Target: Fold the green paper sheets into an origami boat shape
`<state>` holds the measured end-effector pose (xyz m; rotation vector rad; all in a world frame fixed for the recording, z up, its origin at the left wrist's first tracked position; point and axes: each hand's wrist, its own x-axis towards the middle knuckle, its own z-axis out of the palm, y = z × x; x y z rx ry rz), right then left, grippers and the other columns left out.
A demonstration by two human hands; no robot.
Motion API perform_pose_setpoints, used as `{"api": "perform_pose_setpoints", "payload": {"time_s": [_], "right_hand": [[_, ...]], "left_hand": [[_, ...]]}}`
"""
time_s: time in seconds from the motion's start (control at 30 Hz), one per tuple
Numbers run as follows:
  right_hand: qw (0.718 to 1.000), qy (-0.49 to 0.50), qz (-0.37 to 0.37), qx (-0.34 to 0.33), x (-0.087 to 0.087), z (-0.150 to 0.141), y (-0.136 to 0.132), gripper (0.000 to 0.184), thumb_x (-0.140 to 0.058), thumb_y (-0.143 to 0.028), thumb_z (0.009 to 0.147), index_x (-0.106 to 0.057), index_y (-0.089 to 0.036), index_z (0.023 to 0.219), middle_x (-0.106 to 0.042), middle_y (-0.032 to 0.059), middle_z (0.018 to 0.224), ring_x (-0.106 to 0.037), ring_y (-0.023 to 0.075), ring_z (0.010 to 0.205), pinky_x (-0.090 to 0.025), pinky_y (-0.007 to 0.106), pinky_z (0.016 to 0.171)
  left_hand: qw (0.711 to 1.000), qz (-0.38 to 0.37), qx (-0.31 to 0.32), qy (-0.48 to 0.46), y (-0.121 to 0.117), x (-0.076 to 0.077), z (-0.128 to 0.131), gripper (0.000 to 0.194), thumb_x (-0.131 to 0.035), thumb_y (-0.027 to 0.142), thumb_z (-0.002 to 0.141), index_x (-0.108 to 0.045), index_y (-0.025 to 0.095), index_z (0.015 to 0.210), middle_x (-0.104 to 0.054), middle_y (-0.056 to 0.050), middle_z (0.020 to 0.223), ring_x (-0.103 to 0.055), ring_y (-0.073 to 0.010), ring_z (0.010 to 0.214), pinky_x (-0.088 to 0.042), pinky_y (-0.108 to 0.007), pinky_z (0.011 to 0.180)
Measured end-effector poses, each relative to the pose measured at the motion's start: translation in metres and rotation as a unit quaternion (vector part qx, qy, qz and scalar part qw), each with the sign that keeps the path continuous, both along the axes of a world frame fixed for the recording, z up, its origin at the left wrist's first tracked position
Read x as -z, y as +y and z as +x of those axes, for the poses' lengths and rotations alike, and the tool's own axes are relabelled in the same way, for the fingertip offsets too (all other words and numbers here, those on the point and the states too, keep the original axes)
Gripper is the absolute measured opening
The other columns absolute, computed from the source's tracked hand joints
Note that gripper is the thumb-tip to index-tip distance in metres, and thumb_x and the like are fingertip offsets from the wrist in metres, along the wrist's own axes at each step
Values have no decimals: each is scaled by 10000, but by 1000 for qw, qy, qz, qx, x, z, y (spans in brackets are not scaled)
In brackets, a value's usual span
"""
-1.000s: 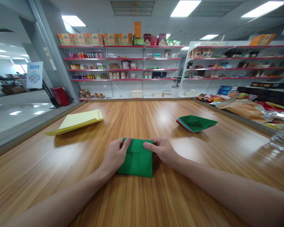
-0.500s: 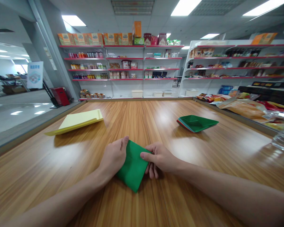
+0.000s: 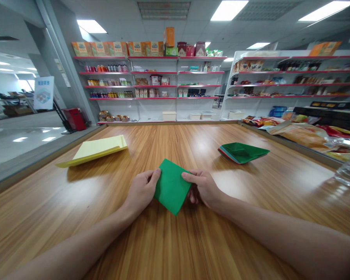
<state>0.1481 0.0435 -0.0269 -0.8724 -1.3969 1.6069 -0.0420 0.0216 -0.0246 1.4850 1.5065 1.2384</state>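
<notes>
Here: one smooth green paper square (image 3: 172, 190), tilted cornerwise, over one glossy wood-grained table (image 3: 175, 144). Left hand (image 3: 142, 190) pinches its left side, thumb on top; right hand (image 3: 207, 187) pinches its right, lower fingers loosely curled. Beyond: one yellow paper pile (image 3: 100, 149), one pointed green-topped stack (image 3: 245, 151).

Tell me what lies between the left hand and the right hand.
A flat, green, four-cornered piece of paper, held by both the left hand and right hand, in the head view.
</notes>
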Motion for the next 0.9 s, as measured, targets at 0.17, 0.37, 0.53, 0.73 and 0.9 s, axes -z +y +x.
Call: {"api": "perform_pose_setpoints", "payload": {"time_s": [0.17, 0.37, 0.53, 0.73, 0.9], "right_hand": [[995, 39, -40, -87, 3, 2, 2, 407, -651, -510, 721, -561, -121, 640, -609, 25, 494, -519, 92, 308, -301, 139, 233], [994, 83, -70, 28, -2, 0, 4, 294, -688, -405, 708, -592, -130, 671, -575, -2, 476, -484, 88, 333, -328, 178, 291], [984, 134, -99, 56, -7, -1, 4, 213, -710, -316, 676, -651, -129, 758, -661, 50, 652, -606, 168, 596, -492, 290, 587], [997, 35, -23, -72, 1, 0, 1, 308, -722, -389, 689, -669, -88, 725, -638, 41, 632, -536, 108, 518, -405, 235, 511], [994, 50, 0, -93, 2, -1, 1, 325, -722, -359, 703, -679, -111, 909, -682, 68, 823, -613, 157, 713, -461, 288, 682]], "left_hand": [[987, -12, 39, -156, 1, -3, -2, 456, -571, 587, 739, -543, 160, 580, -395, 59, 427, -319, -65, 344, -219, -206, 341], [957, -83, 128, -248, -1, -1, -1, 369, -629, 506, 744, -619, 139, 712, -518, 29, 509, -448, -83, 399, -331, -184, 339], [912, -141, 194, -333, -4, -4, 3, 277, -706, 362, 720, -679, 100, 806, -677, -71, 739, -608, -145, 645, -495, -245, 594], [908, -147, 199, -337, -3, 3, 0, 239, -728, 326, 712, -680, 93, 735, -668, -57, 637, -584, -122, 553, -463, -234, 562], [920, -88, 140, -355, -3, 5, 4, 242, -711, 324, 734, -697, 97, 815, -693, -71, 687, -597, -128, 587, -475, -247, 597]]}}
